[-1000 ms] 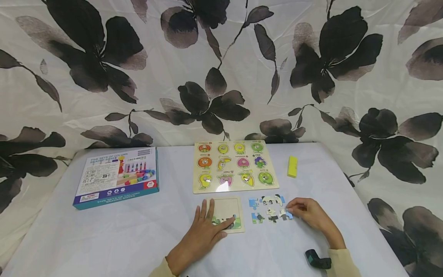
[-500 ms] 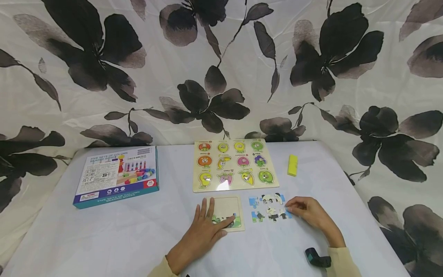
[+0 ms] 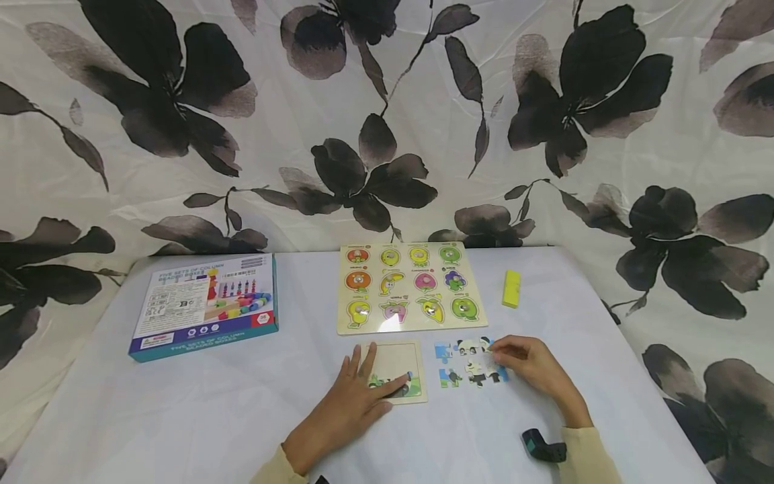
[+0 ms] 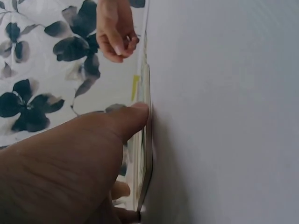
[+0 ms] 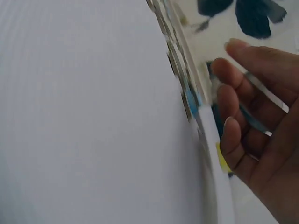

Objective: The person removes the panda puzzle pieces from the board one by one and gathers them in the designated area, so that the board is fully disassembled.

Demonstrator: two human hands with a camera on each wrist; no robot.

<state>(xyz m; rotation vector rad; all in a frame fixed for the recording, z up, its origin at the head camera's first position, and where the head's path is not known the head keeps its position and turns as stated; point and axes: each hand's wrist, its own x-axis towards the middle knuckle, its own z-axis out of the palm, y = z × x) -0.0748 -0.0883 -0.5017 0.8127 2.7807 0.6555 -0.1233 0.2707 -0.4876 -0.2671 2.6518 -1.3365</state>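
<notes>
The right hand (image 3: 532,366), right of the head view's lower centre, is loosely curled and appears to hold nothing; its fingertips hover over the loose panda pieces (image 3: 476,372). A clean pick probably wants thumb and forefinger on opposite edges of one piece, lifted straight up without disturbing its neighbours. The left hand (image 3: 345,396), fingers spread and grasping nothing, lies across the puzzle board (image 3: 396,353) at bottom centre; light, even pressure should steady it. The right wrist view shows nothing between the fingertips, unclear from the head; the left wrist view shows the thumb (image 4: 126,119) reaching the board's edge.
</notes>
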